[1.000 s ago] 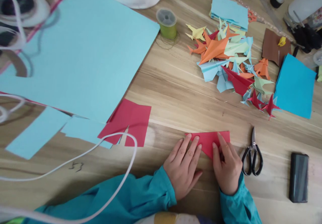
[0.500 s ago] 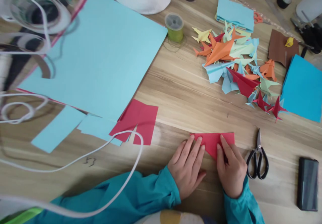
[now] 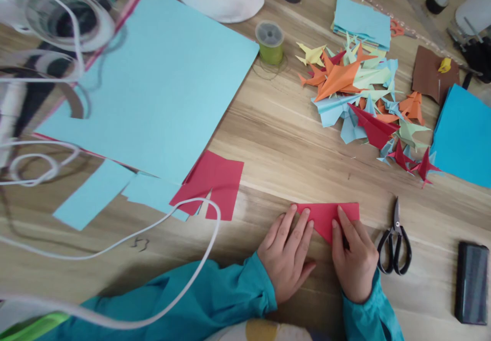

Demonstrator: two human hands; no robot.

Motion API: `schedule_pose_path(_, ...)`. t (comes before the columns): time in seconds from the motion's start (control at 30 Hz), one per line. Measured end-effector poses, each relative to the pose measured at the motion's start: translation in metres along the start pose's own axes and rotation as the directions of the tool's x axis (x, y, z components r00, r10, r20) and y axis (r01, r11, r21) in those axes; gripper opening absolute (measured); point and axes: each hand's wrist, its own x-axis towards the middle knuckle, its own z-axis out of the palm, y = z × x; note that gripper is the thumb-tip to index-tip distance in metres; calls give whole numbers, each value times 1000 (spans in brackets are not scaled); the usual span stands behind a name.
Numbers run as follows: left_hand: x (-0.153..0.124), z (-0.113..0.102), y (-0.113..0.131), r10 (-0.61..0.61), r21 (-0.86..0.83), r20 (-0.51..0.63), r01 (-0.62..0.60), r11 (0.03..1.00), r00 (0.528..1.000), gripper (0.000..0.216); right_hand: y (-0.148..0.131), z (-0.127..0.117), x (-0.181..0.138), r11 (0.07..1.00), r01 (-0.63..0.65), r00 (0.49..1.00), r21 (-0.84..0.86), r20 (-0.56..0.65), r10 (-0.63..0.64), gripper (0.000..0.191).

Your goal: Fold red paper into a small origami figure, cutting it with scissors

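Note:
A folded piece of red paper (image 3: 322, 217) lies flat on the wooden table, its top edge straight and its lower part tapering to a point. My left hand (image 3: 287, 254) rests palm down at its left end, fingers spread and fingertips on the paper. At the right part, my right hand (image 3: 355, 259) presses the paper with two extended digits, the other fingers curled and partly hidden. Black-handled scissors (image 3: 396, 239) lie closed just right of my right hand. Another red sheet (image 3: 220, 185) with a slit lies farther left.
Folded paper figures (image 3: 341, 75) are heaped at the back right, near blue sheets (image 3: 464, 136) and light-blue sheets (image 3: 360, 21). A large light-blue sheet (image 3: 161, 80) covers the left. A white cable (image 3: 209, 239) loops over my left sleeve. A thread spool (image 3: 269, 44) and black case (image 3: 471, 282) stand apart.
The whole view has shifted slightly, so things sit a little farther right. Both hands stay in the same place on the red paper.

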Motion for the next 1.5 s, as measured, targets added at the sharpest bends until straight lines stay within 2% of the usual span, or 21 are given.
schedule_pose_path(0.5, -1, 3, -3, 35, -3, -40, -35, 999, 999, 56, -3, 0, 0, 1000, -25, 999, 9, 32, 25, 30)
schedule_pose_path(0.83, -1, 1, 0, -4, -4, -4, 4, 1000, 1000, 58, -2, 0, 1, 1000, -13, 999, -15, 38, 14, 29)
schedule_pose_path(1.13, -1, -1, 1, 11, 44, 61, -14, 999, 998, 59, 1, 0, 0, 999, 20, 1000, -49, 21, -19, 29)
schedule_pose_path(1.5, 0, 2, 1, 8, 32, 26, -9, 999, 1000, 61, 0, -1, 1, 998, 30, 999, -50, 17, -29, 29)
